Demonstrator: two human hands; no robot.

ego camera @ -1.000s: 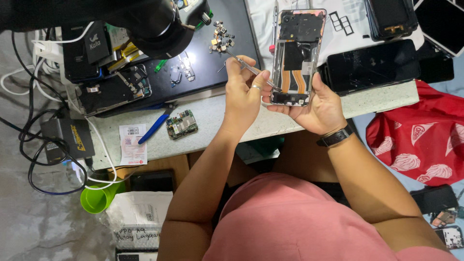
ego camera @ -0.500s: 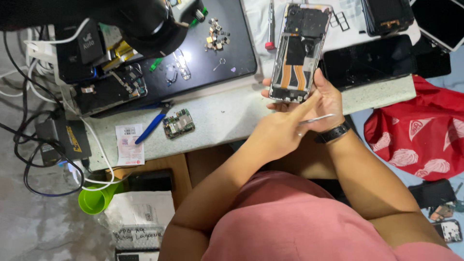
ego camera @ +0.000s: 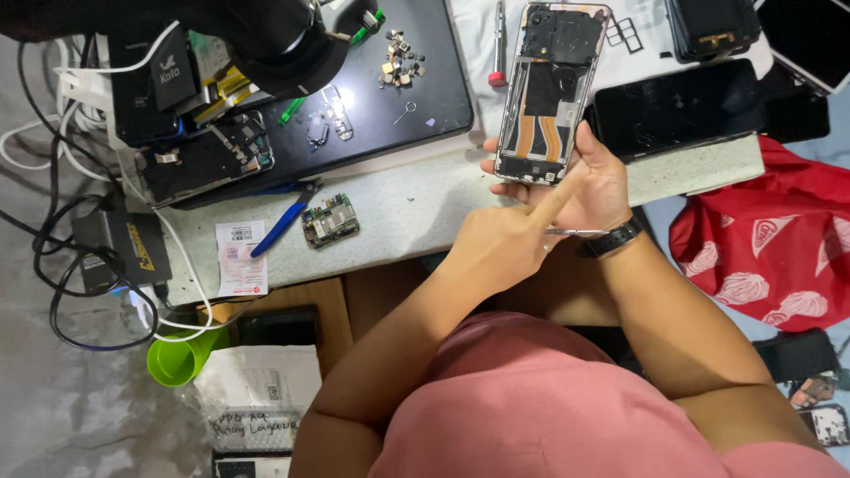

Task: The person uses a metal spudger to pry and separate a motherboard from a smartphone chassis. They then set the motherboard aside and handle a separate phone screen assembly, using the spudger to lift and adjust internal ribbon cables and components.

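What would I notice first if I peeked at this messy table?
Probably the opened phone with its insides showing, held up over the table's far edge by the right hand. The left hand points a finger at its bottom end and holds thin tweezers. To the left, a small green circuit board lies beside blue-handled pliers.

Looking like a phone repair workshop: opened phone (ego camera: pixel 549 88) being held over a cluttered bench (ego camera: pixel 398 212), loose circuit board (ego camera: pixel 329 220) and small metal parts (ego camera: pixel 398 60) lying left of the hands, spare screens (ego camera: pixel 677 106) lying right.
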